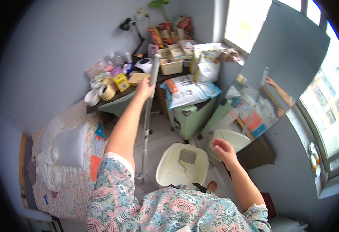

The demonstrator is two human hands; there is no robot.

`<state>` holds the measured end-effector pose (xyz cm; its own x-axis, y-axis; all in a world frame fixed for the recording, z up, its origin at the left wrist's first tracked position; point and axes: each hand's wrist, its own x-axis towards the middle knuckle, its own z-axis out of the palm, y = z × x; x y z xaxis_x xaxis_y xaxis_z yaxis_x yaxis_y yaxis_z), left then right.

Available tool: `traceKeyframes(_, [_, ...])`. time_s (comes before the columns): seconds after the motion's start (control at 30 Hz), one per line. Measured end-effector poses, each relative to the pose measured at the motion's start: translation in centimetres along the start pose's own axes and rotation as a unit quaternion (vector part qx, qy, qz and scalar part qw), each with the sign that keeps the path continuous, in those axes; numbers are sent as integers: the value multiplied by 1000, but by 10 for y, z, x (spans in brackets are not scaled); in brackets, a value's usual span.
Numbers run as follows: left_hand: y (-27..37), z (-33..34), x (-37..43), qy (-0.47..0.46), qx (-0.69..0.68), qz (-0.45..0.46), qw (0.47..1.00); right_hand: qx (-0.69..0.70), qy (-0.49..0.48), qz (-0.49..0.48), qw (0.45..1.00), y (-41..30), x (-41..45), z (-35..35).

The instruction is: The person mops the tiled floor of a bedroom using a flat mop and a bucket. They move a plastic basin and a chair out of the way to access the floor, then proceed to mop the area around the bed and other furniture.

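My left hand [145, 89] grips a long telescopic metal pole [145, 139] just below its thick grey handle [155, 69]. The pole stands nearly upright, its lower end near the tiled floor; a small fitting sits there, blurred. My right hand [225, 151] is in the air to the right with fingers loosely bent, and nothing shows in it. Below and left of that hand, a deep cream plastic tub [161, 171] rests on the floor. Inside the tub lies a pale scoop [188, 169] beside a grey patch.
A tall mirror [291, 49] leans at the right, reflecting the arm and pole. Ahead is a green suitcase [190, 119] under a plastic bag [186, 90]. A cluttered desk [120, 95] lines the wall; a bed [70, 200] lies left. One brown shoe [212, 186] shows beside the tub.
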<state>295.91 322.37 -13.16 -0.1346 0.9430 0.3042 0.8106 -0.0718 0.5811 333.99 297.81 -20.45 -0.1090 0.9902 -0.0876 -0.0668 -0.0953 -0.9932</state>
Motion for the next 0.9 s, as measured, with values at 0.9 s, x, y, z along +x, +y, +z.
traceKeyframes(0.9, [360, 292, 40, -135, -257, 172, 941, -40, 446, -324, 834, -110, 127, -343])
